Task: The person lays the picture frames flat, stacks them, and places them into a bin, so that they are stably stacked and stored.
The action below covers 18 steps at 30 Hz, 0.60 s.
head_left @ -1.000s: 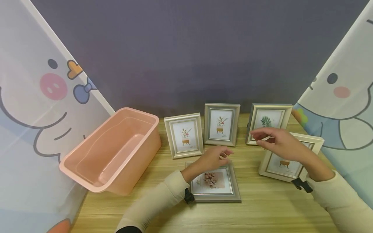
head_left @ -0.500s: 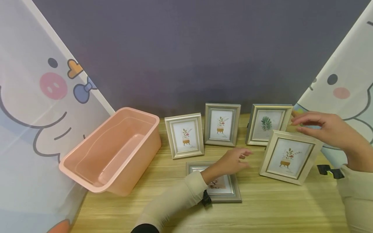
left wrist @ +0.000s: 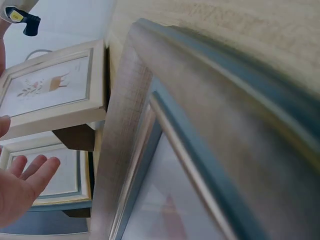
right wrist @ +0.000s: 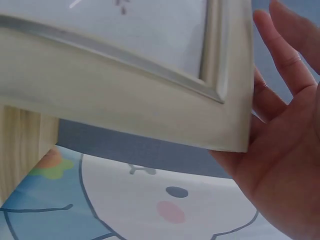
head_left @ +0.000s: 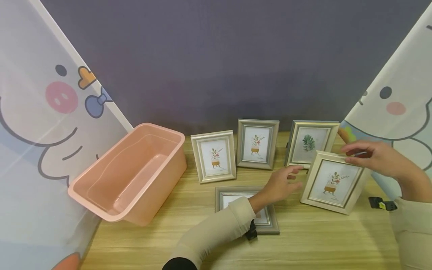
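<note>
A cream picture frame (head_left: 356,180) with a potted-plant print stands tilted back at the right of the table, its stand showing in the left wrist view. My right hand (head_left: 381,157) is at its top right corner, thumb in front and fingers behind the top edge. In the right wrist view the fingers (right wrist: 292,70) are spread loosely beside the frame's corner. My left hand (head_left: 283,182) reaches, fingers extended and holding nothing, just left of that frame. Under the left forearm lies a grey-brown picture frame (head_left: 222,195) face up, partly hidden by the sleeve.
Behind stand a second cream frame (head_left: 232,155), a grey frame (head_left: 240,146) and a frame with a green leaf print (head_left: 324,144). A pink plastic bin (head_left: 168,172) occupies the left. Cartoon-printed panels (head_left: 27,168) flank the wooden table (head_left: 303,247), with a dark backdrop behind.
My right hand has gone right from above the tilted cream frame, then lowered to its top corner. The left hand has moved right across the flat frame toward the cream one.
</note>
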{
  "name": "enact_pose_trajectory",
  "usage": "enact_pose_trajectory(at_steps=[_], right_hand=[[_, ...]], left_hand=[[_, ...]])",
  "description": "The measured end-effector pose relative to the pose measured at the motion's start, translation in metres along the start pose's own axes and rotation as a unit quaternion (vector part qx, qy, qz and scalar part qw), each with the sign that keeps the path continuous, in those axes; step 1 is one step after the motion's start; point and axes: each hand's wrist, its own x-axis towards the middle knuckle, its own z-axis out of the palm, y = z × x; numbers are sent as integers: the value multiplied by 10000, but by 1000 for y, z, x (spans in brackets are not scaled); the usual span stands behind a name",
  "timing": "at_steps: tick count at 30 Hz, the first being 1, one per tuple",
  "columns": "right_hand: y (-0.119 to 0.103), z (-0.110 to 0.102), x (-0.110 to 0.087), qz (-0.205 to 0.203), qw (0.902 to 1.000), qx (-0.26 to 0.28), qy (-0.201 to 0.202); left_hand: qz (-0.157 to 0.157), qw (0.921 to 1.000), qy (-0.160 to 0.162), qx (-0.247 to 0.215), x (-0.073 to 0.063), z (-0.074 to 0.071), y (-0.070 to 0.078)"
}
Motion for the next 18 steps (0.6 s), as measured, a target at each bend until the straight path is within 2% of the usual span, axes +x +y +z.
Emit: enact_pose_trajectory(at_steps=[4, 12, 15, 18], right_hand=[[3, 4, 0, 74, 10000, 41, -14], [1, 6, -1, 303, 9991, -246, 153], [-1, 7, -2, 268, 9992, -219, 182], [-2, 9, -1, 195, 9995, -161, 179]], left_hand=[[63, 9996, 215, -175, 5, 6, -1], [57, 9992, 139, -370, 11, 16, 5], [89, 9993, 96, -339, 12, 20, 7], [100, 9993, 214, -280, 14, 24, 9]])
